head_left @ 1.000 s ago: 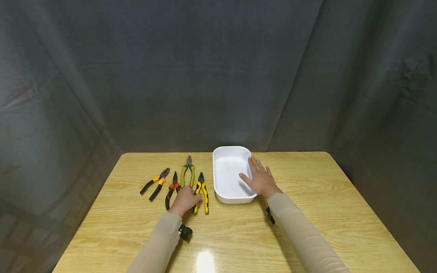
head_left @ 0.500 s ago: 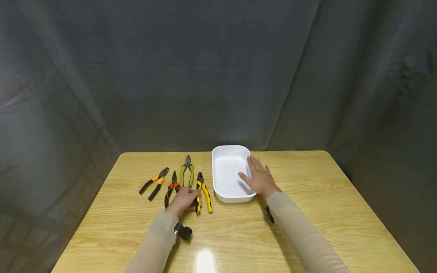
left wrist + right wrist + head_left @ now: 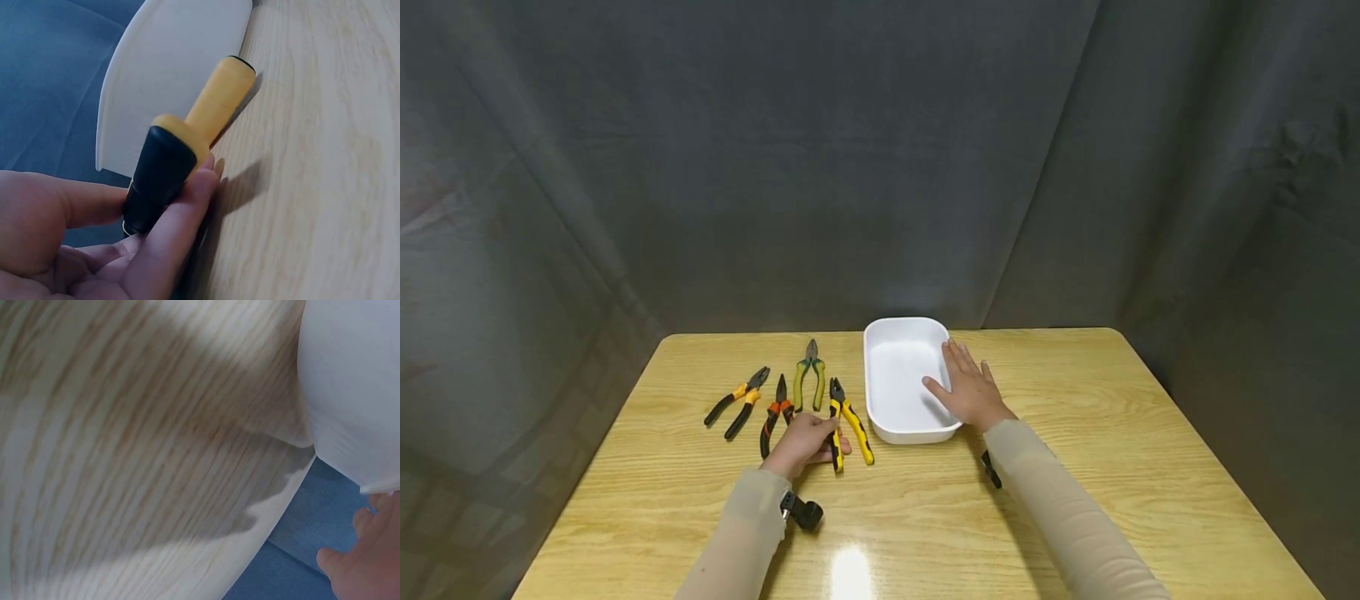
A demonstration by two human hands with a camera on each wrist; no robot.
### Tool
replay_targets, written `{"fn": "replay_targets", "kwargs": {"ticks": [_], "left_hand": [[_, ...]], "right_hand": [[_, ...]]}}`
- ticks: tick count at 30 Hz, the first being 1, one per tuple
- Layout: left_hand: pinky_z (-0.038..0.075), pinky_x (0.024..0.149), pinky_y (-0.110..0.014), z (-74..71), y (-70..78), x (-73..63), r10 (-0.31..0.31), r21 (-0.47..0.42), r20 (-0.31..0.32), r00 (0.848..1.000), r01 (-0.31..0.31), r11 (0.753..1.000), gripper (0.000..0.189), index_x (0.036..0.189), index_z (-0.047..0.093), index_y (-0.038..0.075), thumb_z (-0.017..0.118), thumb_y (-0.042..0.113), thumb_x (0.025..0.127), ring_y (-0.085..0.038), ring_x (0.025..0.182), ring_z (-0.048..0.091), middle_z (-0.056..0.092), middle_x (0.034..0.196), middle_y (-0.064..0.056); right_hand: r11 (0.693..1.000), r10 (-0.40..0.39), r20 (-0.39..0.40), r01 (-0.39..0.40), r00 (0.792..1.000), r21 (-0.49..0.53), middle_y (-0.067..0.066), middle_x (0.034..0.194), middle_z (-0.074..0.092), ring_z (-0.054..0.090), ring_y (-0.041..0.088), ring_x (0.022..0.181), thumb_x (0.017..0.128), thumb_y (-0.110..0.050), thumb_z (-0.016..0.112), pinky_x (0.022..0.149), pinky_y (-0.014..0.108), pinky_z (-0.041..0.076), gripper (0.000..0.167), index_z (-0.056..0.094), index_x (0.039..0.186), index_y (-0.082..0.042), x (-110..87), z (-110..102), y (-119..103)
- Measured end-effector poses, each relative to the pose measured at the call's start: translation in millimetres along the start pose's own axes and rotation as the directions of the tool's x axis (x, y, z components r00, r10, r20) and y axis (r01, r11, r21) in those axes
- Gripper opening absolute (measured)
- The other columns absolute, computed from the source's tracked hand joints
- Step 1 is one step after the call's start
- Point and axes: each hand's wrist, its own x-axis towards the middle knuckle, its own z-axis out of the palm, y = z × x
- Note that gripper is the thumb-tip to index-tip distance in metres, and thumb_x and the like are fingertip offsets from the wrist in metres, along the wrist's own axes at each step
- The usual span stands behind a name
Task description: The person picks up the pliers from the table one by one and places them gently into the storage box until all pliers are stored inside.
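Observation:
My left hand (image 3: 806, 442) pinches one handle of the yellow-and-black pliers (image 3: 859, 433); in the left wrist view thumb and fingers lie on either side of that black-and-yellow handle (image 3: 164, 164). The pliers' handles are spread, with the jaws pointing away from me. At the right wall of the white plastic basin (image 3: 904, 383) rests my right hand (image 3: 973, 395), its fingers straight over the rim and thumb stretched inward. In the right wrist view only some fingers (image 3: 369, 550) show beside the basin's outer wall (image 3: 353, 387).
Left of the held pliers lie the green-handled pliers (image 3: 800, 385), the red-and-black long-nose pliers (image 3: 767, 435), partly behind my left hand, and the orange-and-black pliers (image 3: 751, 408). All lie on the wooden table (image 3: 1112, 450), with a grey curtain (image 3: 820, 167) behind.
My left fingers have closed on the handle of the yellow-and-black pliers. The pliers have turned slightly, their handle ends swinging right. My right hand stays at the basin.

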Motion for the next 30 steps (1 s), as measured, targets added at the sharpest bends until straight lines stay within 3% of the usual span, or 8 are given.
{"fn": "replay_targets", "kwargs": {"ticks": [9, 19, 30], "left_hand": [[0.06, 0.066, -0.026, 0.3, -0.6, -2.5, 0.003, -0.067, 0.009, 1.0, -0.002, 0.998, 0.035, 0.105, 0.068, -0.013, 0.051, 0.017, 0.107, -0.017, 0.072, 0.073, 0.074, 0.083, -0.015], [0.06, 0.068, -0.024, 1.8, -6.9, 0.4, 0.027, -0.071, -0.001, 1.0, -0.027, 0.997, 0.037, 0.102, 0.068, -0.012, 0.048, 0.019, 0.109, -0.016, 0.075, 0.073, 0.073, 0.084, -0.014], [0.054, 0.056, -0.02, 6.7, -5.7, -2.1, 0.03, -0.026, -0.062, 0.998, -0.032, 0.999, 0.038, 0.098, 0.071, -0.008, 0.05, 0.023, 0.109, -0.017, 0.075, 0.073, 0.074, 0.084, -0.014]], "right_hand": [[1.0, 0.003, -0.003, -0.003, 1.0, 0.007, 0.013, 0.17, 0.004, 0.001, 0.032, 0.156, 0.103, -0.06, 0.04, 0.122, 0.061, 0.004, 0.087, 0.008, 0.162, -0.004, 0.0, -1.0, -0.3], [1.0, 0.006, -0.006, -0.006, 1.0, -0.007, 0.013, 0.17, 0.006, 0.002, 0.032, 0.156, 0.103, -0.061, 0.039, 0.121, 0.061, 0.006, 0.087, 0.009, 0.162, -0.004, 0.7, -0.2, 0.0], [1.0, -0.001, -0.006, 0.001, 1.0, -0.023, 0.014, 0.169, 0.006, 0.003, 0.032, 0.156, 0.103, -0.062, 0.036, 0.122, 0.06, 0.004, 0.087, 0.008, 0.162, -0.005, 0.6, 1.1, 0.0]]}}
